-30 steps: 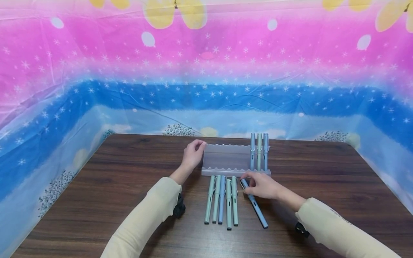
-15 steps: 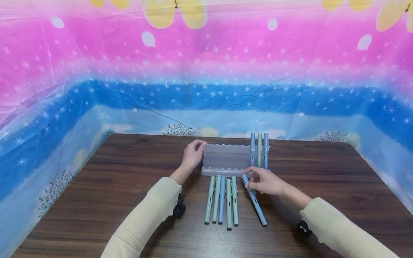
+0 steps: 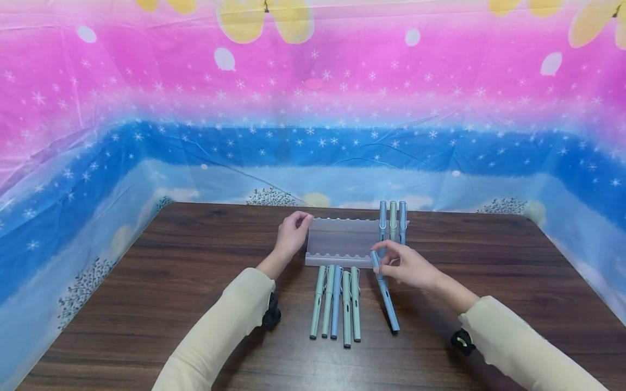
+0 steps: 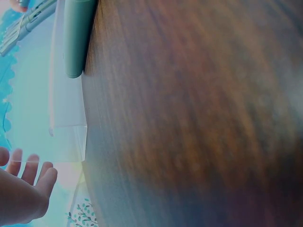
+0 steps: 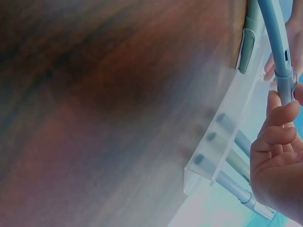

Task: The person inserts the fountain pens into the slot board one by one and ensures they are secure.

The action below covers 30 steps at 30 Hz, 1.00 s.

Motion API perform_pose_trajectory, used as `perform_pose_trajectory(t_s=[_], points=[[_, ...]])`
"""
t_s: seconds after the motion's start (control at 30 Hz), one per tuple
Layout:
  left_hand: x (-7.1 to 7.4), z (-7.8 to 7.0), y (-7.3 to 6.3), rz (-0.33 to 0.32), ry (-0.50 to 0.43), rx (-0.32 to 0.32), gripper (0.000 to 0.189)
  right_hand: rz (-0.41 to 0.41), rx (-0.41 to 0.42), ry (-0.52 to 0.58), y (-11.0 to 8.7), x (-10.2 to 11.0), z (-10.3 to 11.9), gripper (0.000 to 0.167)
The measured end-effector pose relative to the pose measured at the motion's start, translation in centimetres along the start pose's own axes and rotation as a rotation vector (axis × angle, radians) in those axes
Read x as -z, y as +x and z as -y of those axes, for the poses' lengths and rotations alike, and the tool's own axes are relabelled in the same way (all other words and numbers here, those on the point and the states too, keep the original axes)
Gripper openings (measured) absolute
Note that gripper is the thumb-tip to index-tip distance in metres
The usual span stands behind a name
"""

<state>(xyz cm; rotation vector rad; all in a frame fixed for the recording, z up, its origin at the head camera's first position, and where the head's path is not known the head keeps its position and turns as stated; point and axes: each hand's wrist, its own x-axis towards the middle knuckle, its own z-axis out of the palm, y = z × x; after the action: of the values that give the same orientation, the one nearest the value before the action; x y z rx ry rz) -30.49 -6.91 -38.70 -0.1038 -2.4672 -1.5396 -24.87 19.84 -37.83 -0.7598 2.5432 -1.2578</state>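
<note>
My left hand [image 3: 292,232] pinches the upper left corner of a clear acrylic pen rack [image 3: 342,236] with scalloped edges. In the left wrist view, its fingers [image 4: 31,168] bend around the rack's side edge. My right hand [image 3: 408,265] pinches a blue pen [image 3: 386,298] near its capped end, just in front of the rack's right part. That pen slants, cap end raised and other end pointing toward me. The right wrist view has thumb and fingers on the cap beside the clip. Three capped pens [image 3: 393,217] lean in the rack's right slots, their lower ends behind my right hand.
Several pens lie side by side in front of the rack, among them a green pen [image 3: 318,304] and a blue pen [image 3: 336,304]. All rest on a dark wooden table [image 3: 195,255]. A printed pink and blue cloth [image 3: 313,146] hangs around the table's back and sides.
My right hand has lifted the blue pen's cap end from the table and moved it up toward the rack, the pen turning more upright. My left hand stays at the rack's corner.
</note>
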Motion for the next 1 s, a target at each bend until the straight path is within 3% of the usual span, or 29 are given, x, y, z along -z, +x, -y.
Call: perform_pose_trajectory(t_s=[0.43,0.77,0.9,1.0], points=[[0.0,0.2,0.1,0.0,0.003,0.012,0.024,-0.063,0.017,0.005,0.3,1.3,1.3,0.042],[0.0,0.0,0.0,0.001,-0.012,0.0,0.023,-0.112,0.025,-0.027,-0.1,2.7,5.3,0.041],[0.1,0.0,-0.1,0.001,-0.013,0.001,0.023,-0.137,0.047,-0.062,0.2,3.1,5.5,0.041],[0.0,-0.1,-0.1,0.001,-0.009,0.001,0.023,-0.16,0.052,-0.084,0.8,3.4,4.5,0.042]])
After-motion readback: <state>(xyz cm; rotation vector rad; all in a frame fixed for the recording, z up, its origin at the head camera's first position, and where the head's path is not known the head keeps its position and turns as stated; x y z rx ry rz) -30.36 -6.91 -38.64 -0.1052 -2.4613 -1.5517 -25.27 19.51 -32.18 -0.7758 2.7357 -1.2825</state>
